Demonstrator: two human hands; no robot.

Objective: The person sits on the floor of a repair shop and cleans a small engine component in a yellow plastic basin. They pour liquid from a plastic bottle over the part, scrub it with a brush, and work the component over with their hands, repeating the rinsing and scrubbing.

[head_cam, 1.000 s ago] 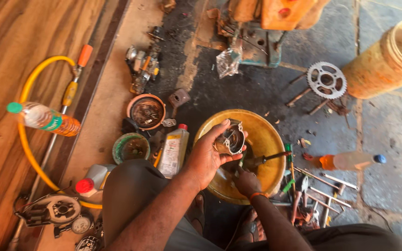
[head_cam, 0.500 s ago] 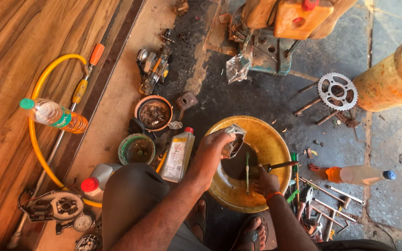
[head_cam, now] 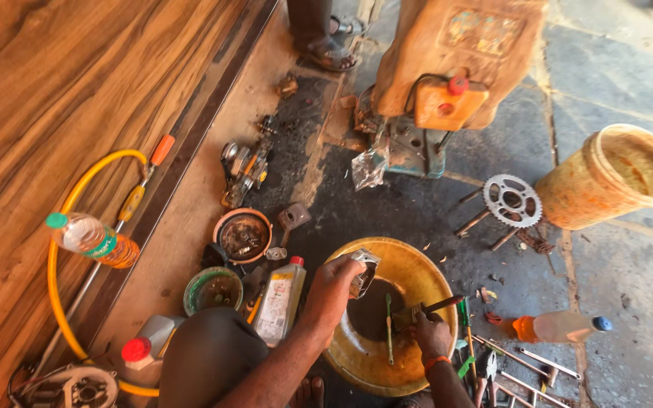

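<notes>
While over yellow basin [head_cam: 425, 276], right hand [head_cam: 431, 338] closed on brush [head_cam: 426, 311], left hand [head_cam: 332, 290] gripping metal part [head_cam: 362, 272] above dark liquid; tools [head_cam: 508, 363] crowding right rim, oil bottle [head_cam: 280, 301] left, bare floor beyond toward sprocket [head_cam: 513, 200].

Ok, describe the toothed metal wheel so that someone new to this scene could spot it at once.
Start at the big orange bucket lying on the stone floor at the right. Just left of it, on the dark oily patch, lies the sprocket among a few loose bolts. It is the only flat grey ring with teeth round its rim and cut-out holes.
</notes>
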